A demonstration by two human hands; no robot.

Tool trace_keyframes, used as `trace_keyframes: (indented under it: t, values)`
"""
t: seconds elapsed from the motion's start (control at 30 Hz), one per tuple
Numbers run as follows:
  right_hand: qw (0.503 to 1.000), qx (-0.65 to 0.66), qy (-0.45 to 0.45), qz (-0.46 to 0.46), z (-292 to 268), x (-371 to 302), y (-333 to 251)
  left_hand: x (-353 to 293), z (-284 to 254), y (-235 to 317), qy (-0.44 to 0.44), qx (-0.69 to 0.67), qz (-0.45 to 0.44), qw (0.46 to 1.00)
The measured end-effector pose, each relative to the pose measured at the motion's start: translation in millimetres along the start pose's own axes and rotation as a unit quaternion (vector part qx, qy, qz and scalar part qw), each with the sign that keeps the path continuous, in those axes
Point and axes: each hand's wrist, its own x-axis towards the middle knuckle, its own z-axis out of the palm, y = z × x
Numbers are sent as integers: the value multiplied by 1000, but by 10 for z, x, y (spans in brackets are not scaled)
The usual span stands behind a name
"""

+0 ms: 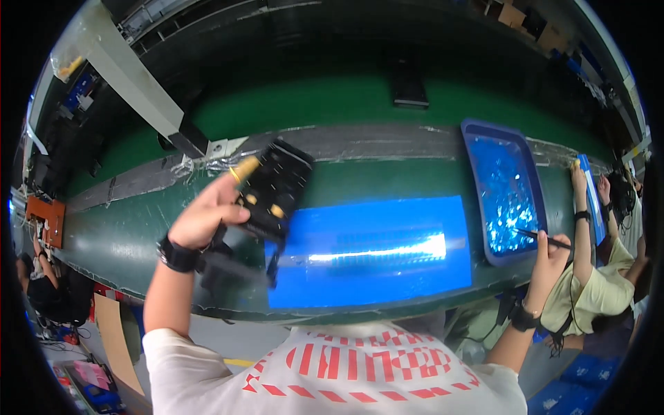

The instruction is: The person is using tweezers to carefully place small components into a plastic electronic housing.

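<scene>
My left hand [211,211] grips a black plastic housing [285,176] with small slots and openings, tilted above the table. A yellow finger cot [244,169] covers one fingertip, and yellowish patches show through the housing's openings. Below it hangs a blurred black piece [238,266]; whether it belongs to the housing I cannot tell. On the right, my right hand [546,261] pinches black tweezers [561,242]. Their tip reaches into a blue-purple tray [470,190] holding many small shiny blue pieces [508,197]. Between my hands lies a blue sheet [304,287] under a glossy clear strip [387,247].
The green table [131,228] has a grey taped strip [373,142] along its far side. A pale post [138,83] stands at the far left. To the right, another person's arms [583,221] hold a blue panel [590,187]. A black device [409,90] sits farther back.
</scene>
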Motion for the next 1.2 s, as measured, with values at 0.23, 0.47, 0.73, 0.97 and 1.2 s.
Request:
trace_keyframes:
  t: [0.23,0.47,0.73,0.97,1.2]
  values:
    - [988,147,-17,-42,157,-28,-227,1388,-250,830,141,739,-128,646]
    - [981,190,-21,-19,188,-109,-261,3121,-104,189,321,848,148,395]
    - [977,206,-52,8,175,-242,-367,3483,793,-233,109,806,302,498]
    - [963,251,-84,57,299,-369,-448,2220,1120,508,156,517,464,702]
    - [944,298,-116,76,514,-480,-620,636,771,535,183,-89,232,951]
